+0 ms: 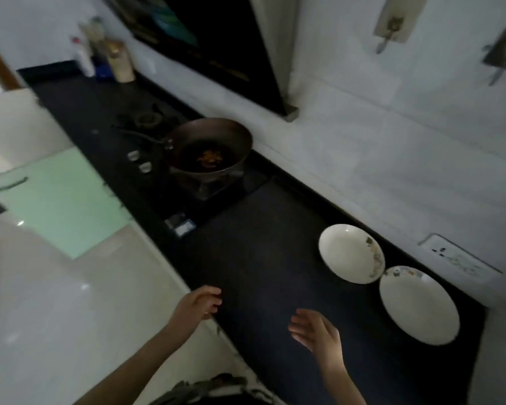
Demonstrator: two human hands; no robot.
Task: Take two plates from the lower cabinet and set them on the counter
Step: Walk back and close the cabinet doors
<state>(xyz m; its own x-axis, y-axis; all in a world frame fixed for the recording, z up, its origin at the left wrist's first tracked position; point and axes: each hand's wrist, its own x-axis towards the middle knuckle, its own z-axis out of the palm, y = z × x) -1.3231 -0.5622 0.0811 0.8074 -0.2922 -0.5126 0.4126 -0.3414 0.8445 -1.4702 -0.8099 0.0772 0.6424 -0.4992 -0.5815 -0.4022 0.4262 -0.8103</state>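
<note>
Here, two white plates lie on the dark counter [260, 258] near the wall: the first plate [349, 252] on the side toward the wok [211, 147], the second plate [418, 305] just beside it, rims nearly touching. Nearer than the plates, the left hand [196, 302] hovers at the counter's front edge, fingers loosely curled, empty; the right hand [319, 331] hovers over the counter, fingers spread, empty.

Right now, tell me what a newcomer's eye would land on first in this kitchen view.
Two white plates stand out against the black counter at the right: the far plate and the near plate, side by side near the wall, rims almost meeting. Next comes the dark wok on the stove further back, with some food in it. In the foreground, the left hand and right hand hang open and empty above the counter's front edge.
</note>
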